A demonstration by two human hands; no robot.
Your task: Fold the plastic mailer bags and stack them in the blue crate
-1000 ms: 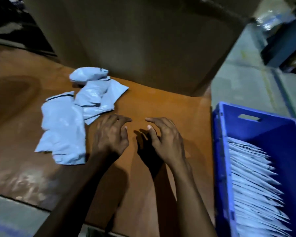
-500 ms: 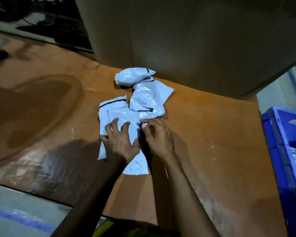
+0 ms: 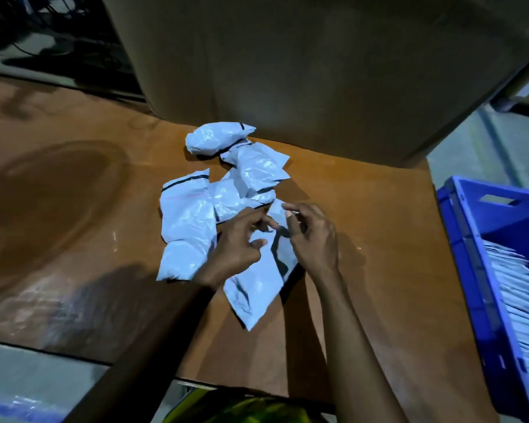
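A grey-white plastic mailer bag (image 3: 257, 288) with a dark strip lies crumpled on the brown table (image 3: 74, 209) in front of me. My left hand (image 3: 239, 242) and my right hand (image 3: 313, 236) both pinch its upper edge, fingers curled and close together. To the left lie more loose mailer bags (image 3: 187, 227), and two crumpled ones (image 3: 217, 138) sit behind them. The blue crate (image 3: 474, 270) stands at the right edge of the table, with a row of folded bags (image 3: 519, 300) stacked inside it.
A large cardboard box (image 3: 287, 71) fills the back of the table right behind the bags. The table's front edge runs just below my forearms. Grey floor (image 3: 28, 377) shows at the lower left.
My hands went from bare table to the pile and now pinch one bag, pulled toward me and to the right. The view swung left and then partly back, so the crate shows again.
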